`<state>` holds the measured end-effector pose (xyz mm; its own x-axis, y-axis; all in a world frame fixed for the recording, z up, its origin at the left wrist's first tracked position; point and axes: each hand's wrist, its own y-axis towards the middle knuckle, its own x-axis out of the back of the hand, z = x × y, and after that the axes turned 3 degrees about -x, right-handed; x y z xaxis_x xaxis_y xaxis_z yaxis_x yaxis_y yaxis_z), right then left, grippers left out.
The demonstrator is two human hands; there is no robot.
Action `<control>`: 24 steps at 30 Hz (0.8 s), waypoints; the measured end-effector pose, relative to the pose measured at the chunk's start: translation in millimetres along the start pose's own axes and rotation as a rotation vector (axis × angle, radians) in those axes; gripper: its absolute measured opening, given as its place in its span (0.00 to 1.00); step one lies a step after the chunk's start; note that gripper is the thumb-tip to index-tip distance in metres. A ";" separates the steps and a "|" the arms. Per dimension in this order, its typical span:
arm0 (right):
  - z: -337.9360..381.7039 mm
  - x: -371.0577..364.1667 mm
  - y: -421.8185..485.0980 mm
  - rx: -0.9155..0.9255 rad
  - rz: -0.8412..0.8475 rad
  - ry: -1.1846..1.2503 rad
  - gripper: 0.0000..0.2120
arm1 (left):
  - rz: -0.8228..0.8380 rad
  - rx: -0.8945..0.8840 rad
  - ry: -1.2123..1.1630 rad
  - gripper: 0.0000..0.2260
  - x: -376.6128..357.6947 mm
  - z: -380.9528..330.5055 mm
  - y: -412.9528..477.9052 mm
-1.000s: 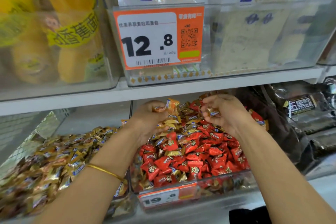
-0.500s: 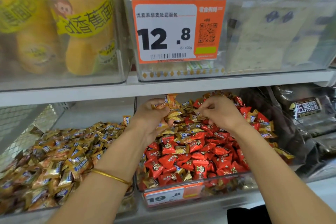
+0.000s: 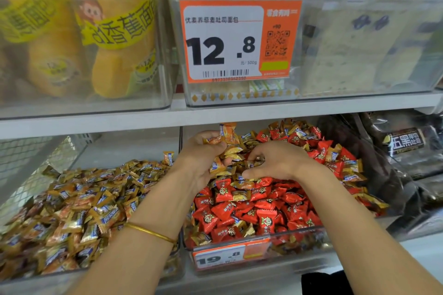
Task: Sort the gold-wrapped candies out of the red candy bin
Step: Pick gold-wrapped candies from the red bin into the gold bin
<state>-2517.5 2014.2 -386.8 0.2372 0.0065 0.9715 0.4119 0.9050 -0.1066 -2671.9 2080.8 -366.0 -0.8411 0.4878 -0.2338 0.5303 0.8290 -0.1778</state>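
Over the back of the red candy bin [image 3: 239, 255], the left hand [image 3: 203, 158] is cupping a handful of gold-wrapped candies [image 3: 229, 149]. The right hand [image 3: 275, 163] is pinching another just beside it. The gold bin [image 3: 84, 211] is lying leftward, nearer the left hand.

One wide-angle camera, worn on the head, faces the store shelves straight on and tilts slightly down. It sits close: the shelf board [image 3: 215, 118] crosses mid-frame, the red candy bin [image 3: 299, 243] lies just below, and the left forearm [image 3: 143, 235] and right forearm [image 3: 347, 223] enter from the bottom edge.
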 end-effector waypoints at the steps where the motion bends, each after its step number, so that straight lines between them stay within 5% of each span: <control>1: -0.1 -0.8 0.9 0.020 0.001 -0.001 0.25 | -0.002 0.000 -0.001 0.09 0.1 0.0 -0.1; 12: -4.5 1.1 -1.5 0.135 -0.091 0.190 0.13 | 0.003 0.010 -0.002 0.09 2.8 1.8 -0.2; 15: -7.6 8.3 -6.7 0.115 -0.144 0.468 0.09 | 0.006 0.010 -0.009 0.09 3.1 2.0 -0.8; 18: -14.2 13.1 -10.7 0.035 -0.159 0.755 0.16 | 0.007 0.010 -0.008 0.09 2.9 2.2 -2.8; 24: -11.6 8.8 -9.0 0.104 -0.014 0.445 0.11 | 0.007 0.012 -0.004 0.09 2.5 1.6 -6.4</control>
<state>-2508.9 2001.2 -379.7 0.5968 -0.1690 0.7844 0.3329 0.9416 -0.0504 -2677.2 2076.3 -367.0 -0.8370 0.4922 -0.2390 0.5372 0.8222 -0.1881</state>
